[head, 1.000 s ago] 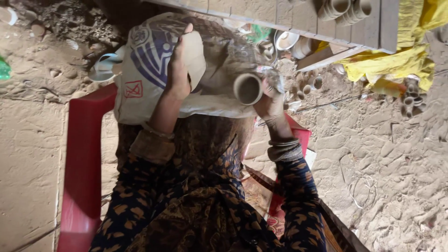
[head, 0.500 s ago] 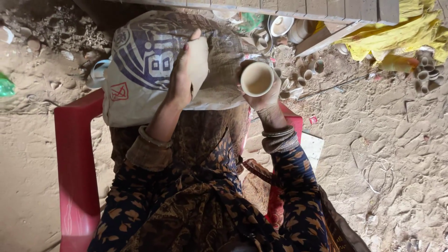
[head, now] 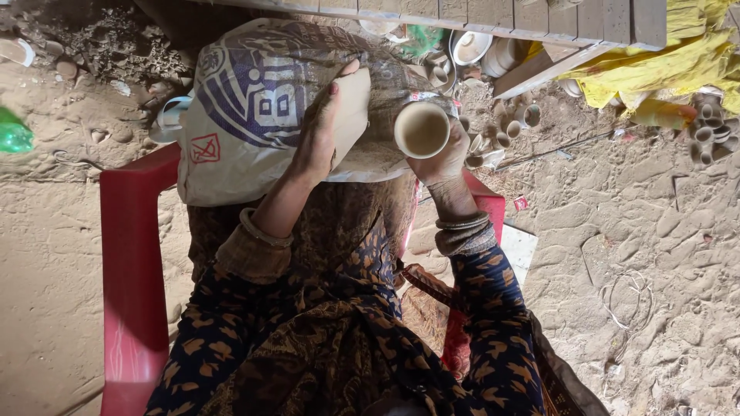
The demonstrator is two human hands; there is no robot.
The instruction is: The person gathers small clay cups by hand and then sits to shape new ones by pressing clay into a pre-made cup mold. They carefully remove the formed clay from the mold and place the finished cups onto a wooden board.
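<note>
My right hand (head: pixel 445 162) grips a small pale clay cup (head: pixel 422 129) from below, its open mouth turned up toward me. My left hand (head: pixel 317 135) lies on a printed woven sack (head: pixel 247 115) spread over my lap, its fingers closed around a flat tan slab (head: pixel 353 108) pressed against the sack. The cup sits just right of the slab, at the sack's right edge. Both forearms wear bangles and dark patterned sleeves.
I sit in a red plastic chair (head: pixel 127 262) on sandy ground. Several small clay cups (head: pixel 509 127) lie beyond the sack and at the far right (head: pixel 705 135). A wooden plank bench (head: pixel 539 15), a yellow cloth (head: pixel 655 69) and a green bottle (head: pixel 14 135) border the area.
My right hand has turned the cup from lying sideways to mouth-up and brought it lower, closer to the slab. My left hand stays on the slab and sack.
</note>
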